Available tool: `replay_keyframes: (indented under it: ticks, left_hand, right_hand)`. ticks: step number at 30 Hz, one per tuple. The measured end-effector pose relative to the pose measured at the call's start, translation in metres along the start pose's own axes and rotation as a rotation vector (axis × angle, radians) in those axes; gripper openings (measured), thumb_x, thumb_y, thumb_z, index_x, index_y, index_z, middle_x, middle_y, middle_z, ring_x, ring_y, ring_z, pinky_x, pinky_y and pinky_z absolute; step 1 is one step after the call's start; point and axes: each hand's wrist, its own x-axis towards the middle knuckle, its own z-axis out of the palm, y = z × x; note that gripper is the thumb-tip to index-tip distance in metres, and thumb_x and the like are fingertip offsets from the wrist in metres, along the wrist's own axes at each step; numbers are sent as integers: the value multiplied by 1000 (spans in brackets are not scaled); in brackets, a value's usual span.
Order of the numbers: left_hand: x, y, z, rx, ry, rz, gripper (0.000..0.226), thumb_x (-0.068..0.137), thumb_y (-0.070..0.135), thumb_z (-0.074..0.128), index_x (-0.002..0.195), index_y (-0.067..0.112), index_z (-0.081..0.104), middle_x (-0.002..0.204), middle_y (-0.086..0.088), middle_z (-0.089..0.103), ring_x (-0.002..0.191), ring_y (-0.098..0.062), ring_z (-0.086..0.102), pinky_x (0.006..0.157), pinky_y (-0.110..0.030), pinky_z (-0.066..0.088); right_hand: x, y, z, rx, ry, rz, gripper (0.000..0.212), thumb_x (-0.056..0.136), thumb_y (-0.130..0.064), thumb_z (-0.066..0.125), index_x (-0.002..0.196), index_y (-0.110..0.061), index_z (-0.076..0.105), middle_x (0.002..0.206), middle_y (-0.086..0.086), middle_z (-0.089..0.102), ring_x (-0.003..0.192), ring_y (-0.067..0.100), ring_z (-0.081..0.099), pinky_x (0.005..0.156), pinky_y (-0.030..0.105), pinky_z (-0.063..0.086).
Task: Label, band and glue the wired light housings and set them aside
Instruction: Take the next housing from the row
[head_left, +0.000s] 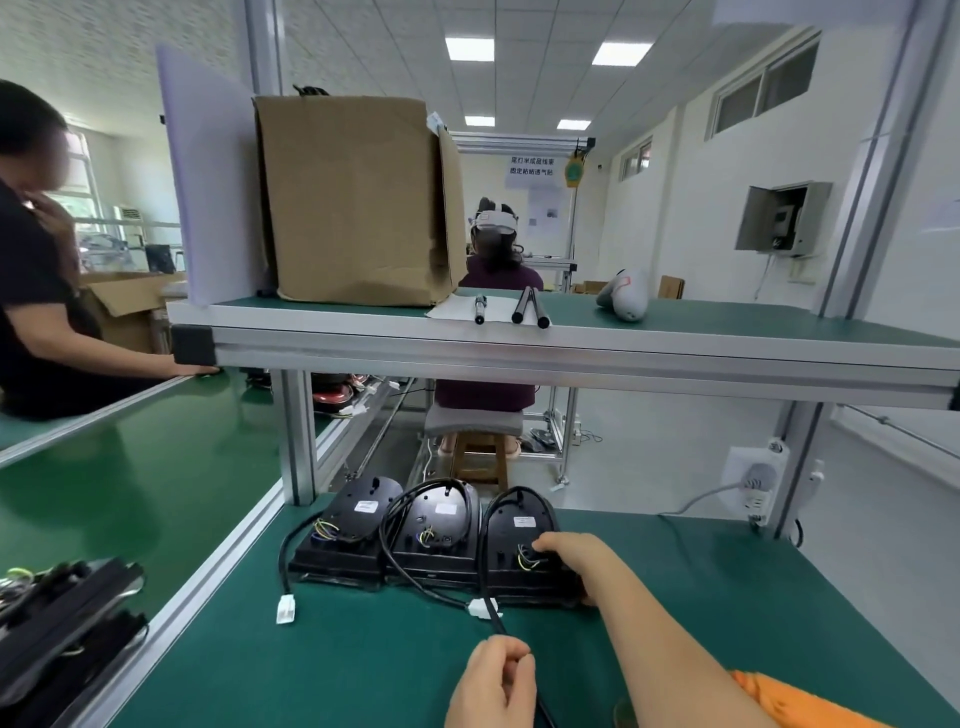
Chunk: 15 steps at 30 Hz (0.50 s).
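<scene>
Three black wired light housings stand side by side on the green bench, each with a white label on top: the left one (353, 530), the middle one (434, 535) and the right one (519, 545). My right hand (574, 564) grips the right housing's near right side, fingers curled over it beside the coloured wires. My left hand (493, 680) pinches a black cable (497, 626) close to me; it runs up past a white connector (483, 607) to the housings. A second white connector (285, 609) lies at the left.
An aluminium shelf (571, 353) spans overhead with a cardboard box (358, 197), a marker (479, 309), black tubes (530, 306) and a grey tool (623, 293). More black housings (62, 618) lie on the left conveyor. A person (36, 270) stands at left; another sits ahead. A power socket (753, 483) is at right.
</scene>
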Motion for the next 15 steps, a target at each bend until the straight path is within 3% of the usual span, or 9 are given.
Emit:
replay_keyframes:
  ticks: [2, 5, 8, 12, 15]
  left_hand:
    - [0, -1, -1, 1, -12, -11, 16, 82, 26, 65, 73, 39, 60, 78, 14, 59, 53, -1, 50, 59, -16, 49]
    - [0, -1, -2, 18, -50, -35, 18, 84, 26, 63, 74, 40, 59, 71, 10, 58, 55, -2, 52, 63, -15, 49]
    - [2, 2, -5, -13, -89, -87, 14, 88, 28, 59, 77, 35, 57, 71, 3, 61, 56, -7, 57, 66, -21, 52]
    - [8, 11, -11, -186, -68, -251, 23, 95, 30, 54, 78, 16, 48, 53, -5, 61, 43, -12, 58, 52, -18, 49]
    - [19, 28, -17, -414, -46, -382, 29, 98, 31, 52, 86, 4, 52, 59, -6, 58, 50, -18, 59, 61, -33, 58]
  right_hand:
    - [-1, 0, -1, 57, 6, 34, 18, 85, -20, 59, 91, -5, 52, 98, 14, 52, 85, 28, 51, 73, 34, 44]
    - [-4, 2, -4, 151, 14, 68, 16, 83, -19, 59, 79, -8, 48, 82, 11, 48, 73, 25, 50, 60, 28, 45]
    - [-9, 0, -5, 300, -25, 90, 16, 83, -25, 58, 86, -10, 52, 86, 12, 58, 76, 26, 56, 55, 27, 42]
    - [-19, 4, -8, 428, -2, 8, 14, 85, -24, 58, 89, -11, 56, 83, 12, 64, 71, 24, 58, 54, 26, 42]
    - [-30, 13, -11, 456, 19, -61, 16, 84, -26, 61, 89, -11, 57, 80, 11, 63, 69, 24, 59, 53, 25, 42]
